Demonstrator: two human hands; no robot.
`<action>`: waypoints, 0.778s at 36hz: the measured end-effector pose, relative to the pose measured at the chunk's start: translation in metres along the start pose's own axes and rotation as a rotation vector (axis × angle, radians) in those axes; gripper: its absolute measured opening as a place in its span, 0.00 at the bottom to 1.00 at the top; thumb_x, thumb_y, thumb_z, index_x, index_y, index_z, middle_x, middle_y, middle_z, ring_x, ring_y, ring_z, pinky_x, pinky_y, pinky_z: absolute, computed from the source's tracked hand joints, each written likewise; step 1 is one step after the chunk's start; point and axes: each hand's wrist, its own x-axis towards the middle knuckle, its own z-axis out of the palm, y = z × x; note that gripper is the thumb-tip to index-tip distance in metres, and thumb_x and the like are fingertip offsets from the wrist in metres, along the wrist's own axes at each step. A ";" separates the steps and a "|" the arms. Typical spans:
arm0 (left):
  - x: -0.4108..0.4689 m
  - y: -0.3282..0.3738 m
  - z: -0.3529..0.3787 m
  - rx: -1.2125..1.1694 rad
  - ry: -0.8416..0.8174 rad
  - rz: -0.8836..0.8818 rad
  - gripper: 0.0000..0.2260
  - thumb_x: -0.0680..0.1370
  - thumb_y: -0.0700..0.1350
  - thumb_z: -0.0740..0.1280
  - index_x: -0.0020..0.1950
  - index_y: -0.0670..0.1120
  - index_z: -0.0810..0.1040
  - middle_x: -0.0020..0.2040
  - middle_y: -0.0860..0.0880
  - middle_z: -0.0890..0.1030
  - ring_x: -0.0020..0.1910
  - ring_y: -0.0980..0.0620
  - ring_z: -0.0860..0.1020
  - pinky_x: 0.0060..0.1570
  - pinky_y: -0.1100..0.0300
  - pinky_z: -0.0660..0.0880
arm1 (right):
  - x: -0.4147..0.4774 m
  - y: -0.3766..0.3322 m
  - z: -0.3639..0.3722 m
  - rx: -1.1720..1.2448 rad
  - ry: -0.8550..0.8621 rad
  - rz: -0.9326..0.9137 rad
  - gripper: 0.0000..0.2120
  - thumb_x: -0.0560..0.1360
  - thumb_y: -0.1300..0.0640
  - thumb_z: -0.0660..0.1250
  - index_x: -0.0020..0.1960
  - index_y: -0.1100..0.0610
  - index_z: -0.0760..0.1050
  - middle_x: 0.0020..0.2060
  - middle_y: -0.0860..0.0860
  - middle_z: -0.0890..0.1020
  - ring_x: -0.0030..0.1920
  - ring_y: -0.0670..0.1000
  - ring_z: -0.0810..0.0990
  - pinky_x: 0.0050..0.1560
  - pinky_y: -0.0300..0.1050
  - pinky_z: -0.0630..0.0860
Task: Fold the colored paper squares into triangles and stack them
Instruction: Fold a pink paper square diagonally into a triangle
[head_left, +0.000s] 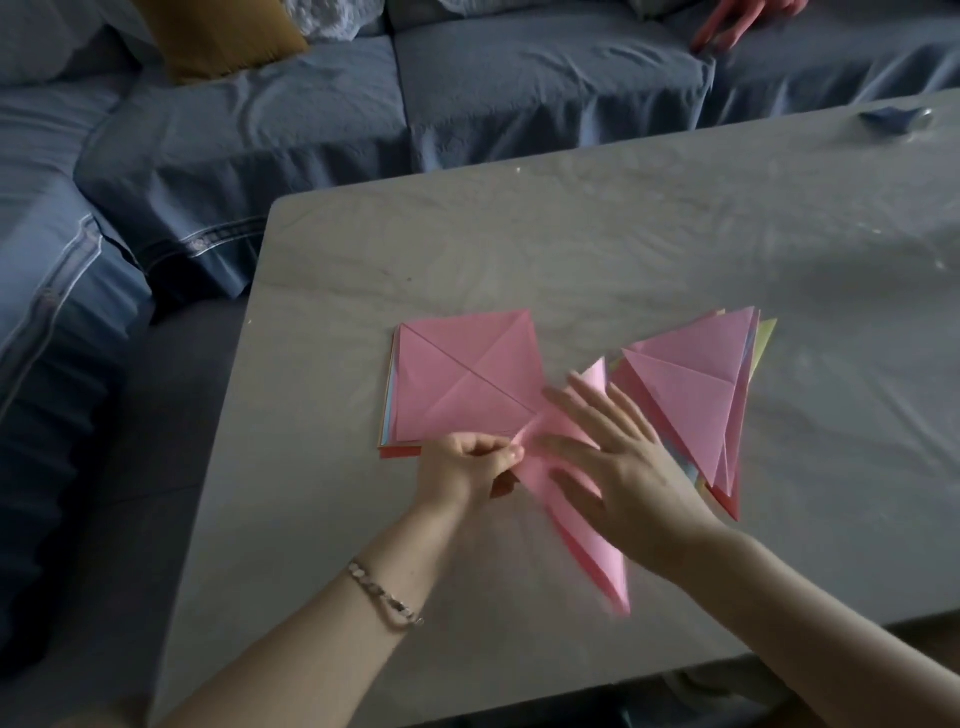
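A blue fabric-covered sofa (467, 93) fills the top and left of the view, with a mustard-yellow cushion (223, 36) on it and another person's hand (743, 21) resting at its far right. In front stands a pale grey table with a crinkled covering (571, 234). On it, left of centre, lies a stack of flat colored paper squares (457, 384), its pink top sheet marked by diagonal creases. To the right lies a looser pile of folded paper triangles (691, 384), pink on top with yellow, blue and red edges showing beneath. Between the two piles, nearer the person, sits the pink sheet being folded (587, 530), already doubled into a long triangle. The right hand (618, 467) lies flat on it with fingers spread, pressing it down, while the left hand (467, 467), a silver chain bracelet (387, 595) on its wrist, pinches the sheet's near corner with curled fingers. Several triangles look done; this one seems near finished, and the square stack still holds multiple sheets, so a good share of folding apparently remains.
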 end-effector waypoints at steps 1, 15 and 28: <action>0.005 -0.007 -0.001 0.033 0.037 -0.021 0.06 0.71 0.38 0.72 0.35 0.46 0.81 0.28 0.51 0.80 0.29 0.55 0.76 0.39 0.62 0.77 | -0.004 0.002 0.006 -0.018 -0.027 0.006 0.16 0.75 0.52 0.57 0.59 0.51 0.77 0.68 0.54 0.69 0.72 0.54 0.60 0.72 0.54 0.56; 0.028 -0.031 -0.010 0.104 0.174 0.028 0.10 0.70 0.38 0.72 0.31 0.49 0.78 0.29 0.51 0.79 0.19 0.61 0.74 0.37 0.56 0.77 | -0.018 0.016 0.051 -0.240 -0.232 0.206 0.23 0.71 0.49 0.53 0.52 0.58 0.81 0.54 0.51 0.82 0.53 0.48 0.81 0.49 0.45 0.78; 0.033 -0.036 -0.012 0.121 0.167 0.048 0.11 0.68 0.41 0.75 0.28 0.52 0.79 0.30 0.51 0.81 0.33 0.47 0.80 0.45 0.47 0.79 | 0.057 0.052 0.054 -0.324 -0.347 0.334 0.23 0.80 0.56 0.48 0.75 0.58 0.52 0.73 0.48 0.57 0.75 0.50 0.47 0.69 0.46 0.52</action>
